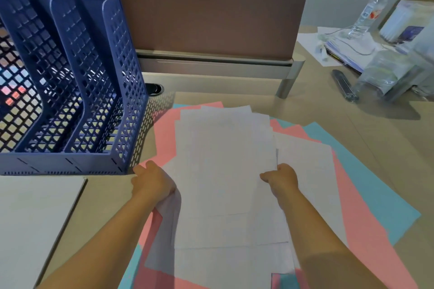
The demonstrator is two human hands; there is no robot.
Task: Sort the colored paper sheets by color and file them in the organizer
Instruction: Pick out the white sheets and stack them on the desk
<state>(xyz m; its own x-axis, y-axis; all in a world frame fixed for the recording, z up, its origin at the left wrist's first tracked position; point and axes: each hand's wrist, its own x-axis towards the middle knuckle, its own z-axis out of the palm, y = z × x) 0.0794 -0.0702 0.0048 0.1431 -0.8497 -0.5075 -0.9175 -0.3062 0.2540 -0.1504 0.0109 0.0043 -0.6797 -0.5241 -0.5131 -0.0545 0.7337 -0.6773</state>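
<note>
**Operator:** Two hands on the stack — confirm each grip.

**Inspector:** Left hand (153,182) pinches the white sheets (223,171) at their left edge, fingers curled around the paper. Right hand (280,177) pinches the right edge likewise. The stack lies between both hands, long axis running away from the person.

**Operator:** Location of remaining stock?

**Inspector:** Pink sheets (165,134) and blue sheets (366,183) lie flat on the desk (305,110), beneath the white stack.

**Operator:** Bearing to the organizer (77,82)?

**Inspector:** Forward-left of the stack; the left hand is nearer. Slots open upward, so the stack likely needs turning upright.
</note>
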